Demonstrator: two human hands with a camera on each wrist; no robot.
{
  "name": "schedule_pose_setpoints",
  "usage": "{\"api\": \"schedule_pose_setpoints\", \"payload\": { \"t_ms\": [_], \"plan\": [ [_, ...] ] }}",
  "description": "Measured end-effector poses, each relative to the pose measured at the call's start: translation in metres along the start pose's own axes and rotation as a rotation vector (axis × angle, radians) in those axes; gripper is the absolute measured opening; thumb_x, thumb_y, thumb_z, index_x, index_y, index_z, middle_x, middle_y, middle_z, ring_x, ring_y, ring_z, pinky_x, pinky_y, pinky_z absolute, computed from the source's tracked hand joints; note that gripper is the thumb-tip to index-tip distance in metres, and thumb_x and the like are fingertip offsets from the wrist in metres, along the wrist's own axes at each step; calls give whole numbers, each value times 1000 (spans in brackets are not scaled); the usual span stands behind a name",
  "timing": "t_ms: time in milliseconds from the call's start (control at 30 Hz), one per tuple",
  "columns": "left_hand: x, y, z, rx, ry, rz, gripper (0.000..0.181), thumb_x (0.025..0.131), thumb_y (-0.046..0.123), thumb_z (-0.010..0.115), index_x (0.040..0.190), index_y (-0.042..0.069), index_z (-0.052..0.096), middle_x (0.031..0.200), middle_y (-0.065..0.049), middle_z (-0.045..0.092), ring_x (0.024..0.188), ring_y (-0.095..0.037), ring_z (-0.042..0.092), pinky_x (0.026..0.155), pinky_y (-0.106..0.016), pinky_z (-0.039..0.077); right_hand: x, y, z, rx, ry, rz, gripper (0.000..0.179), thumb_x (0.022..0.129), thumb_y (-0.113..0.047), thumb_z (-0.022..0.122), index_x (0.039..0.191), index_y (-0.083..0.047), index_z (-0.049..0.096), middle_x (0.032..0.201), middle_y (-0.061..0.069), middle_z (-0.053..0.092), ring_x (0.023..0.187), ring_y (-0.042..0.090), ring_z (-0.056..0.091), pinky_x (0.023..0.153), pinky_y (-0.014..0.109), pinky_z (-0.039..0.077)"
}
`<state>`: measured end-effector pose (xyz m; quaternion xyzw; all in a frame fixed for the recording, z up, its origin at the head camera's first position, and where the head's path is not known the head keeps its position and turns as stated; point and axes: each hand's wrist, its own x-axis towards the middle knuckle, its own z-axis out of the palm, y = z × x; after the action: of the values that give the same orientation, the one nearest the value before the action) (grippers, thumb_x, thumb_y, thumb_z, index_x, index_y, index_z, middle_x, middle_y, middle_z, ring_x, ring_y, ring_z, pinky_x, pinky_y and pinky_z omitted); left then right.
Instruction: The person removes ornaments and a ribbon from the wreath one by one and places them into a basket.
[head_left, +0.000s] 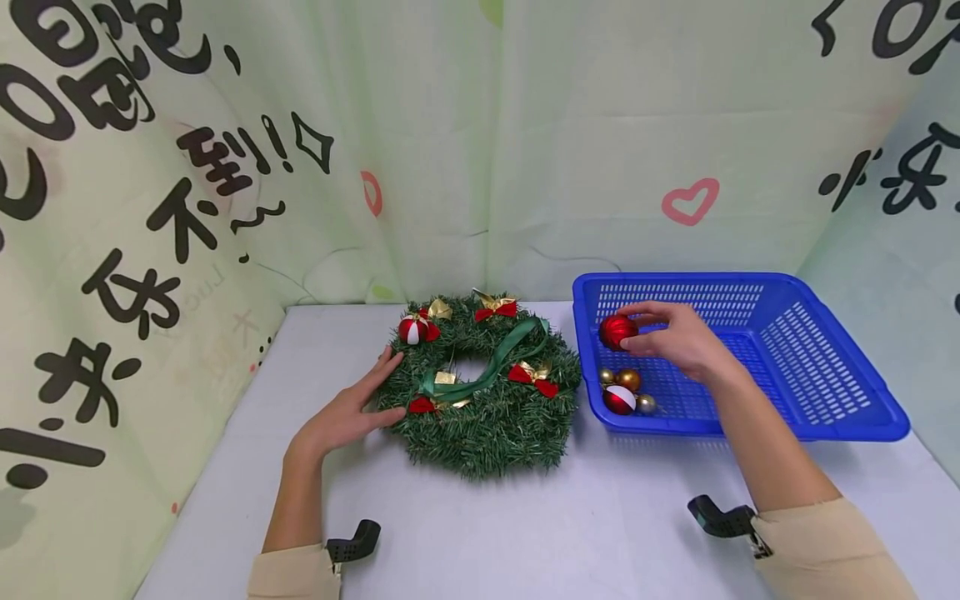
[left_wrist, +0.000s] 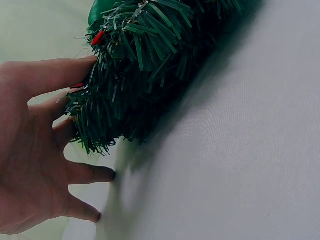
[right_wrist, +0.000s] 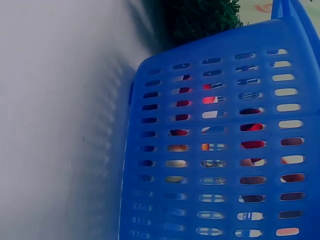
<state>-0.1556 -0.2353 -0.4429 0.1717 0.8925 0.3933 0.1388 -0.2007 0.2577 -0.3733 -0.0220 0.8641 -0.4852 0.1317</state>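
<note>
My right hand [head_left: 678, 340] pinches a shiny red Christmas ball [head_left: 618, 332] between thumb and fingers, over the left part of a blue plastic basket [head_left: 847, 429]. Below it in the basket lie a red-and-white ball [head_left: 619, 400] and several small gold balls [head_left: 628, 381]. My left hand [head_left: 347, 419] rests spread against the left edge of a green wreath [head_left: 487, 437] lying on the table. In the left wrist view its fingers [left_wrist: 55, 77] touch the needles, and two fingertips reach down to the table. The wreath carries red-and-gold bows [head_left: 534, 378], a red-and-white ball [head_left: 414, 329] and a green ribbon [head_left: 495, 367].
The basket's slotted wall [right_wrist: 200, 130] fills most of the right wrist view, with the wreath's edge [right_wrist: 205, 20] just beyond. A white-covered table [head_left: 525, 533] lies under everything, and a printed curtain [head_left: 570, 150] surrounds it at the back and sides.
</note>
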Motion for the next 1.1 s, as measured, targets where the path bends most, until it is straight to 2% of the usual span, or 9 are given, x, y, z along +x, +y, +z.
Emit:
{"api": "schedule_pose_setpoints", "payload": {
  "t_ms": [200,467,1100],
  "plan": [
    [0,0,0,-1,0,-2,88,100,43,68,169,28,16,177,4,0,160,-40,14,122,-70,22,7,5,3,-17,-16,12,58,97,-6,72,151,1,52,149,35,47,115,41,69,96,45,60],
    [0,2,0,-14,-1,-7,88,100,41,69,169,29,16,177,5,0,161,-39,14,122,-70,22,11,7,6,-42,-44,30,55,98,-7,71,149,3,52,148,37,47,113,42,70,99,50,58],
    [-1,0,-1,6,-3,-4,88,100,42,68,169,26,16,177,2,-1,160,-42,13,122,-70,22,12,12,10,-27,-61,55,50,101,-3,64,149,5,51,144,38,51,114,45,70,93,44,61]
  ]
}}
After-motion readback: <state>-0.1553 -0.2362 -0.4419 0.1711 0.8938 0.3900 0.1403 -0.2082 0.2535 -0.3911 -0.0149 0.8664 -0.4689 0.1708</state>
